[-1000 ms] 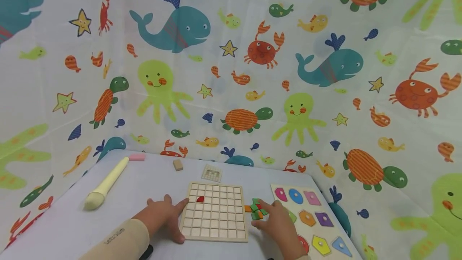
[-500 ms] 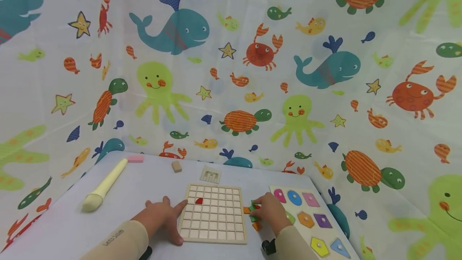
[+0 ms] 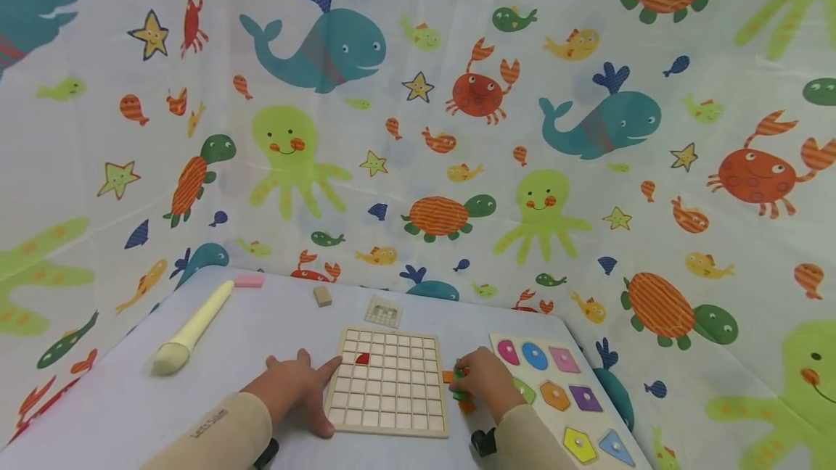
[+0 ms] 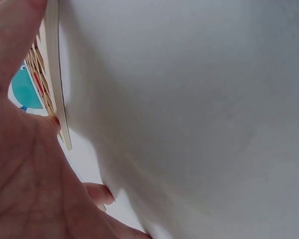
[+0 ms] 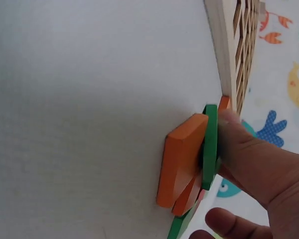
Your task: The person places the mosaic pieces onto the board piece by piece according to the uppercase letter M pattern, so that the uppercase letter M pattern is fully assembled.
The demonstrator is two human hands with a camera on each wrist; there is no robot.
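Note:
A wooden grid board lies on the table, with one red quarter-round piece in a cell near its upper left. My left hand has its fingers spread and steadies the board's left edge. In the left wrist view, a fingertip touches the board's side. Right of the board, my right hand pinches a green tile over a small pile. Its thumb presses the tile's face, while the opposing fingertip is hidden. Orange tiles lean close beside it, and another green tile shows below.
A puzzle board with coloured knobbed shapes lies at the right. Behind the grid board are a small patterned square and a wooden block. A yellow bat-shaped object and a pink block lie at the left.
My right hand has closed in over the tile pile, its fingers drawing together on a green tile. The left hand and the grid board have kept their places.

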